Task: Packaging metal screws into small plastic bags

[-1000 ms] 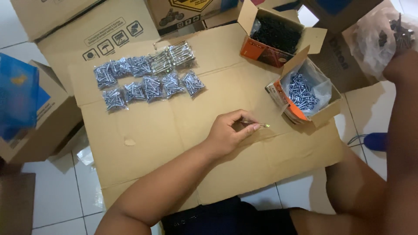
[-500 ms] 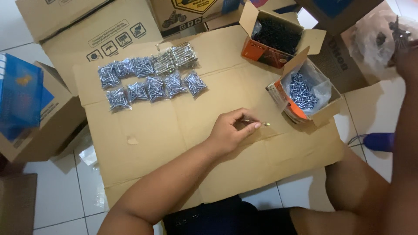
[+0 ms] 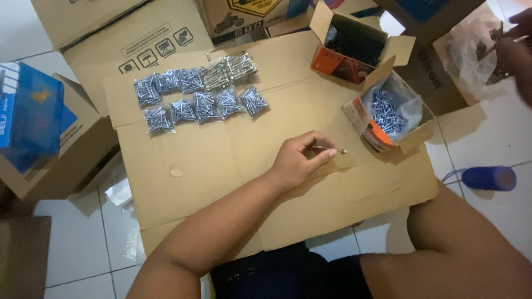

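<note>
Little has moved since the earlier frame: only the right hand (image 3: 518,52), far right, sits slightly higher by the clear plastic bag (image 3: 471,52). From the left, small packets of screws (image 3: 197,94) lie in two rows on the flattened cardboard (image 3: 210,166). At centre the left hand (image 3: 299,160) rests there, fingers (image 3: 324,156) pinched shut on one screw (image 3: 335,149), just beside the open box of loose screws (image 3: 388,113). A firm pinch near the head would steady it. The right fingers' state cannot be told.
</note>
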